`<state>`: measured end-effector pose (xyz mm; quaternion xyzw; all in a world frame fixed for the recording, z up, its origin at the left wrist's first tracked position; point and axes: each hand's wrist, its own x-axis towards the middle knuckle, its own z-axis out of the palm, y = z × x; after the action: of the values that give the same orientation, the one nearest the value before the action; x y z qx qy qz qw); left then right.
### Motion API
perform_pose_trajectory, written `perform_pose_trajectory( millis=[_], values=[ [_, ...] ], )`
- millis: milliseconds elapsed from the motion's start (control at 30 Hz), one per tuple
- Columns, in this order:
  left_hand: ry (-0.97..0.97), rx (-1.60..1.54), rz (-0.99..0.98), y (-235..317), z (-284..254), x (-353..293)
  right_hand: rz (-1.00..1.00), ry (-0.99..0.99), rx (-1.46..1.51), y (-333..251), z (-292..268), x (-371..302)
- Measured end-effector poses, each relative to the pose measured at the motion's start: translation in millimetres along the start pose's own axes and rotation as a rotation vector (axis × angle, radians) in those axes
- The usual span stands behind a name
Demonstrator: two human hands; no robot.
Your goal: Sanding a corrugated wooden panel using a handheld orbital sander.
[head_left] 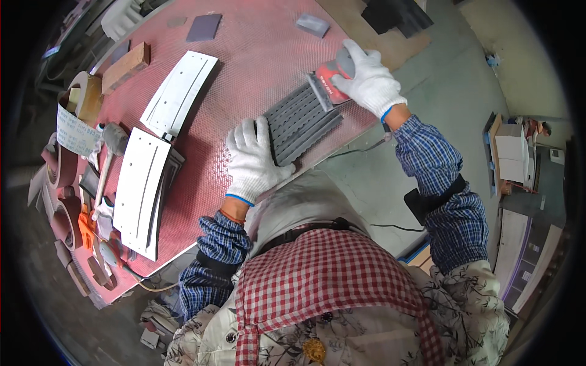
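Observation:
A dark grey slotted panel [300,123] lies on the red mat near the table's front edge. My left hand [250,155], in a white knit glove, rests at the panel's left end with fingers stretched out and the thumb along the near edge. My right hand [371,79], also gloved, is closed around a red and dark electric sander [332,85]. The sander's flat pad sits on the panel's right end. A dark cord [366,147] runs from beneath my right wrist over the table edge.
Two stacks of curved white panels [141,192] lie left of my left hand. Beyond are a brick-like block [125,67], a grey block [312,25] and a dark square pad [204,27]. A mallet [115,139], orange-handled scissors [86,229] and abrasive rolls [64,222] crowd the left edge.

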<state>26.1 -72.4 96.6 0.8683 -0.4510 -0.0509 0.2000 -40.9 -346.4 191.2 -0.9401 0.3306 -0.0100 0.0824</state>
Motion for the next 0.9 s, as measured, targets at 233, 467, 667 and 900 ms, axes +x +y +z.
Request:
perform_pose_trajectory(
  millis=[233, 467, 667, 900],
  values=[
    [-0.248, 0.101, -0.109, 4, -21, -7, 0.082, 0.019, 0.03, 7, -15, -28],
    [0.0, 0.042, -0.041, -23, 0, -37, -0.116, 0.02, 0.156, -18, -2, -98],
    [0.061, -0.043, -0.01, -28, 7, -38, -0.181, -0.065, 0.123, -13, -5, -106],
    [0.067, -0.077, -0.02, -23, 3, -36, 0.008, -0.02, 0.066, 9, -9, -85]
  ],
)
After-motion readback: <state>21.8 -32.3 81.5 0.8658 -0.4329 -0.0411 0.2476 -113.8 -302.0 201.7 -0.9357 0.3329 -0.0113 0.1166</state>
